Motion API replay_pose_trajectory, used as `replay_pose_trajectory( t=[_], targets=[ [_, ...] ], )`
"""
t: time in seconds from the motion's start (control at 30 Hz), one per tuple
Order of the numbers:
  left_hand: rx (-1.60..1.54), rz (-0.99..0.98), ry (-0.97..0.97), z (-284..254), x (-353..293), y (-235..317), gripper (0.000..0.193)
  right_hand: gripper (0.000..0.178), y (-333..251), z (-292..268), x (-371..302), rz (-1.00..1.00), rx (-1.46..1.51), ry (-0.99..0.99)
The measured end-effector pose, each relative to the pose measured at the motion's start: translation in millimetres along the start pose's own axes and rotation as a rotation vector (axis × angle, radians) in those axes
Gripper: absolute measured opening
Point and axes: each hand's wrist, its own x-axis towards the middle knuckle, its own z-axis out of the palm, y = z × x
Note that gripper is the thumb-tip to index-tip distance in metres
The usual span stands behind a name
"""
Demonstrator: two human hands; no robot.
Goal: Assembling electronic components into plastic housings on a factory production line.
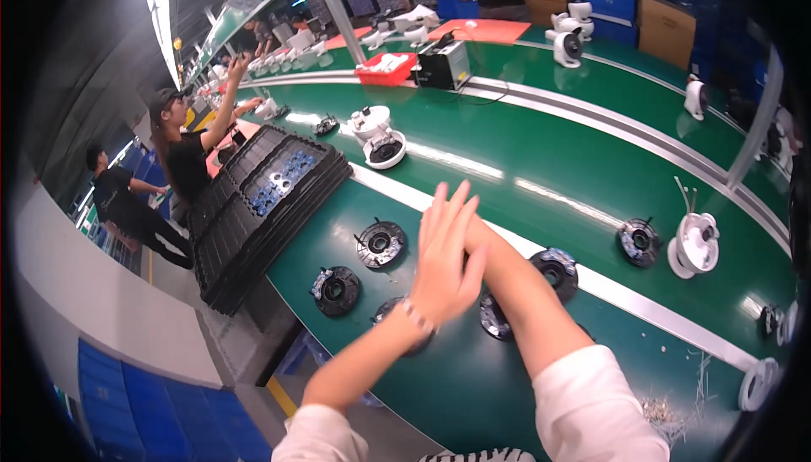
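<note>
My left hand (446, 263), with a bracelet at its wrist, has its fingers stretched out and lies across my right hand (483, 238). The right hand's fingers are mostly hidden behind the left one. Neither hand shows anything held. Around them on the green table lie black ring-shaped parts with small circuit boards: one ring part (380, 244) left of my hands, another ring part (336, 290) farther left, and a third ring part (555, 273) beyond my right forearm. My arms partly cover another ring part (496, 317).
A stack of black trays (253, 209) with blue boards stands at the left. On the green conveyor (507, 154) sit white fan bodies (698, 242) and another black ring part (638, 241). Cut wire bits (663, 415) lie near right. Other people work at the left and far side.
</note>
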Motion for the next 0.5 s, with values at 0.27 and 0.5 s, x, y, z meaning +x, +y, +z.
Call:
replay_pose_trajectory(
  t=[0.27, 0.5],
  targets=[
    [-0.882, 0.310, 0.457, -118.4, -83.7, 170.2, 0.062, 0.034, -157.4, -46.4, -215.0, -0.903, 0.644, 0.838],
    [-2.273, 0.234, 0.891, -86.2, -105.1, 303.7, 0.022, 0.032, -148.4, 13.1, -425.3, -1.353, 1.194, 0.816]
  ],
)
